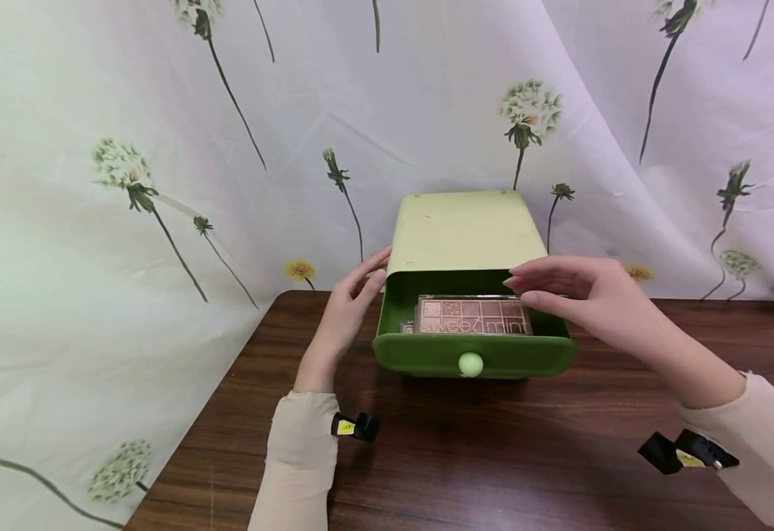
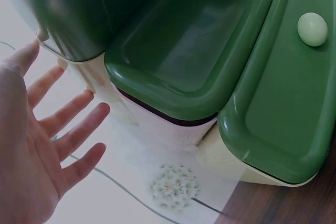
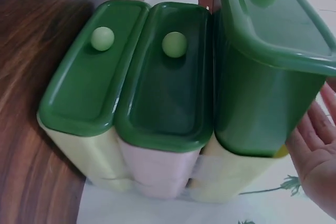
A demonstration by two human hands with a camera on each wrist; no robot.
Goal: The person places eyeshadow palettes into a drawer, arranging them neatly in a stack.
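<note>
A small drawer unit (image 1: 466,230) with a cream shell stands on the table, its green top drawer (image 1: 519,357) pulled out. An eyeshadow palette (image 1: 473,317) with a clear lid and brownish pans lies inside; the corner of another small item (image 1: 407,327) shows at its left. My left hand (image 1: 343,313) is at the unit's left side, fingers extended; whether it touches is unclear. At the drawer's right, my right hand (image 1: 589,295) hovers near the palette's right end, thumb and fingers apart. The wrist views show the left hand (image 2: 39,150) and right hand (image 3: 317,156) holding nothing.
Two lower drawers, a middle drawer (image 3: 168,98) and a bottom drawer (image 3: 94,82), are pushed in, each with a round pale green knob. A dark wood table (image 1: 466,450) carries the unit. Behind hangs a white cloth (image 1: 260,184) with dandelion prints.
</note>
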